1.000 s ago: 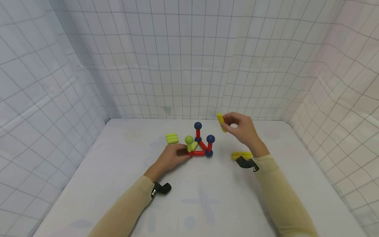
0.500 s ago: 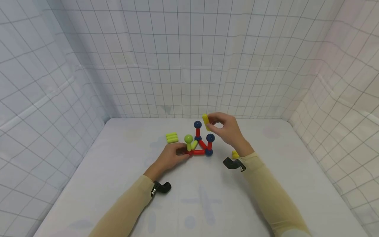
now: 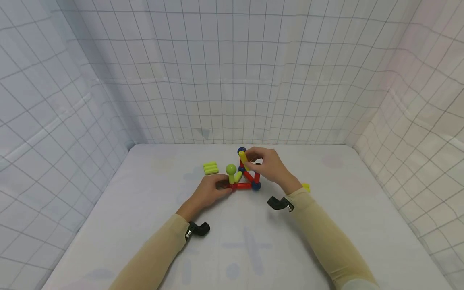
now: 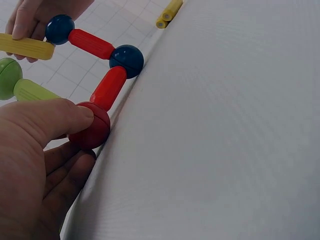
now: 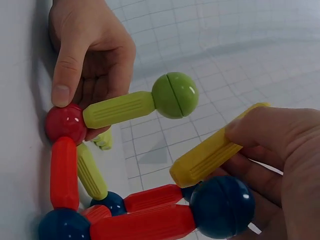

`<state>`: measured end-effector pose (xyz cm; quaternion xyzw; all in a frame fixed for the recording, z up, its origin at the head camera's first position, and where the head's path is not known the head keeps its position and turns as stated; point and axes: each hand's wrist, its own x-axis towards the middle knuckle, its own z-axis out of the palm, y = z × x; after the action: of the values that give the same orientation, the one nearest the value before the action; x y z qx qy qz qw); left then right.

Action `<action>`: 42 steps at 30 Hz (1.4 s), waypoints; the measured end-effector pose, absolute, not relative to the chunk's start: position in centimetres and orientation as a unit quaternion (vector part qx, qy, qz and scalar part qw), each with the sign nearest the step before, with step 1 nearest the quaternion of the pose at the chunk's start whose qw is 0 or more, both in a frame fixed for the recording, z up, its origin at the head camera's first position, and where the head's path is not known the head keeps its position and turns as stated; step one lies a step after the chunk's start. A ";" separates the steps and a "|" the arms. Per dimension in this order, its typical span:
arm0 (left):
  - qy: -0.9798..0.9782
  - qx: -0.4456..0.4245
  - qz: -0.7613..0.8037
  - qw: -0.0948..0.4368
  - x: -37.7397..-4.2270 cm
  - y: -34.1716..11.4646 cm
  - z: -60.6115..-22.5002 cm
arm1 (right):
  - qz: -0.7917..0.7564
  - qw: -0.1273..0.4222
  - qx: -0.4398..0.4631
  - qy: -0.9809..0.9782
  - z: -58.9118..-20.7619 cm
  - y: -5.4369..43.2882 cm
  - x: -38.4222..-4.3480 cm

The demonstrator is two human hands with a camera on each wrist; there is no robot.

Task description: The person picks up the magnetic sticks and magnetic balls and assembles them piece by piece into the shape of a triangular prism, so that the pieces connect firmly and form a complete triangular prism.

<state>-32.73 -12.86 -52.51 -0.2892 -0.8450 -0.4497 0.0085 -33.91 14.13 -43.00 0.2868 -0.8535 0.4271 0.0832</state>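
Note:
A ball-and-rod frame stands on the white table, its base a triangle of two red rods and one lime rod. My left hand [image 3: 209, 193] pinches the red ball [image 5: 66, 124] at the frame's left corner, thumb on top of it. From that ball rises a lime rod [image 5: 120, 110] capped by a green ball [image 3: 230, 169]. The other two corners carry red uprights topped with dark blue balls [image 5: 222, 207]. Between thumb and fingers, my right hand [image 3: 269, 165] holds a yellow rod [image 3: 243, 159], tilted over the frame close to its blue top balls.
Several lime rods [image 3: 210, 168] lie side by side at the left behind my left hand. Yellow rods [image 4: 170, 12] lie on the table to the right, partly hidden by my right forearm in the head view. White gridded cloth [image 3: 224, 80] encloses the back and sides.
My right hand has carried the yellow rod leftward and down, from the right of the frame to over its blue top balls. My left hand stays on the red ball.

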 end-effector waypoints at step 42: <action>-0.850 -0.291 -0.439 0.005 -32.5 -12.7 -52.1 | 0.301 -0.058 0.297 -0.904 -44.3 14.3 -34.2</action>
<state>-32.51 -12.73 -52.08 -0.2910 -0.8501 -0.4388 0.0053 -34.22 14.29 -44.30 0.2973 -0.9043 0.3008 -0.0583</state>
